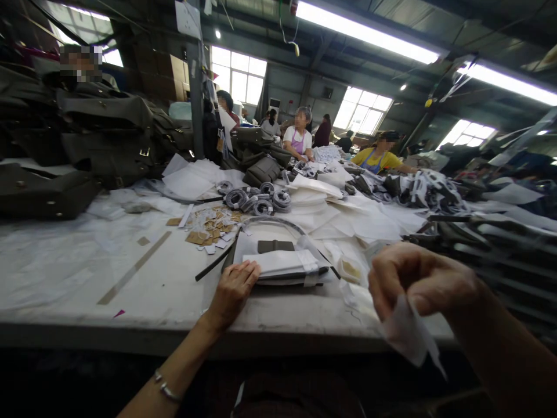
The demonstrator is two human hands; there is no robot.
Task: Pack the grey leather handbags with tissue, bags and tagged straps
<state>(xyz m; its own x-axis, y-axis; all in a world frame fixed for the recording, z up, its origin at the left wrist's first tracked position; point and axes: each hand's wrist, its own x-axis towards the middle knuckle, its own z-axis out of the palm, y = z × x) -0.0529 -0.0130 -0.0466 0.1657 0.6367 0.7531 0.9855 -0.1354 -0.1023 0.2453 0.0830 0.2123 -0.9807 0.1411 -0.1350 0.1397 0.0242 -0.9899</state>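
Note:
My left hand (232, 293) rests with its fingers flat on the left end of a folded white paper sheet (281, 262). Beneath that sheet lies a dark grey bag (275, 246), flat on the table, with its strap curving up behind it and one strap end pointing left. My right hand (420, 281) is raised at the right, past the table's front edge, with thumb and fingers pinched on a thin piece of white tissue paper (407, 337). The tissue hangs down from the fingertips, crumpled and slightly blurred.
Coiled straps (256, 199) and brown tags (213, 228) lie behind the bag on the white table (143, 290). White sheets (322, 206) spread to the right. Dark bags (108, 133) are piled at left, with more stacked pieces (487, 261) at right. Co-workers stand beyond.

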